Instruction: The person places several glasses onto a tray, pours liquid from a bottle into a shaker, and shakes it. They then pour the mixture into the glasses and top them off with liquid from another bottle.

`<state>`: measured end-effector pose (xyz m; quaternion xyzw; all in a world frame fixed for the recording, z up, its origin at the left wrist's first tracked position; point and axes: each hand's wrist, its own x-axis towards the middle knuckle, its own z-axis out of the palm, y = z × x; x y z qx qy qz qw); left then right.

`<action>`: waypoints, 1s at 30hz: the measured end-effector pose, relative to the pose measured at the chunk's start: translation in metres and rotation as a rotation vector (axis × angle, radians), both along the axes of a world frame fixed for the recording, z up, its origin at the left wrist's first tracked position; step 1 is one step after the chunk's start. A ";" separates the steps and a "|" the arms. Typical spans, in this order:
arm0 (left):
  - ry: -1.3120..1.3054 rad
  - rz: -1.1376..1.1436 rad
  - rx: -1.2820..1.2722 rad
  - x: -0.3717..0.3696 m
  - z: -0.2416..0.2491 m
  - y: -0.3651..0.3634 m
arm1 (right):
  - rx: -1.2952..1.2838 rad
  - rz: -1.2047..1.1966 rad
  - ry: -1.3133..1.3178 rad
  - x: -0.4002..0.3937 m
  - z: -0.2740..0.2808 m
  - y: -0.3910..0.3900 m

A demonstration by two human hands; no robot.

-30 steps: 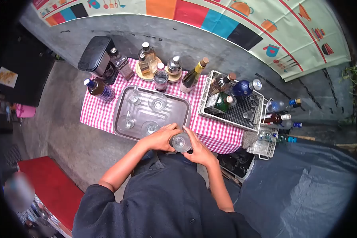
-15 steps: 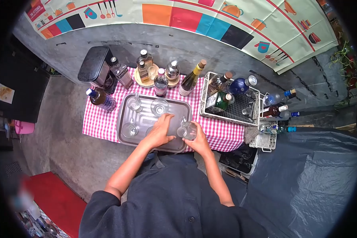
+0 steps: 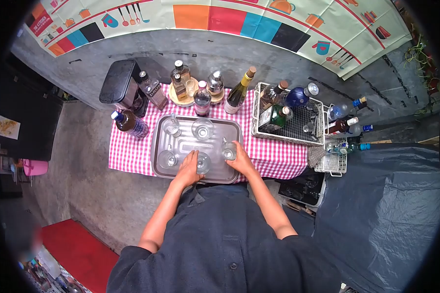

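Head view — five glasses (image 3: pixel 202 128) on one tray (image 3: pixel 181 145) — two hands.

A makeshift bar: liquor bottles (image 3: pixel 238 91) and glasses on a checkered cloth (image 3: pixel 132 149) against concrete.

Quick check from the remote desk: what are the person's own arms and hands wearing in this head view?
Both arms are bare from above the elbow down; dark sleeves of a dark buttoned shirt are pushed up. The left hand and right hand are bare: no gloves, and no watch, rings or markings can be made out.
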<state>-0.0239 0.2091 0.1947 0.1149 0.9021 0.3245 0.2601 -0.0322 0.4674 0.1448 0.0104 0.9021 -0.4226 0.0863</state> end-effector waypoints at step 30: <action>-0.061 -0.007 -0.071 -0.008 -0.003 0.000 | 0.176 0.314 -0.129 -0.036 0.050 0.006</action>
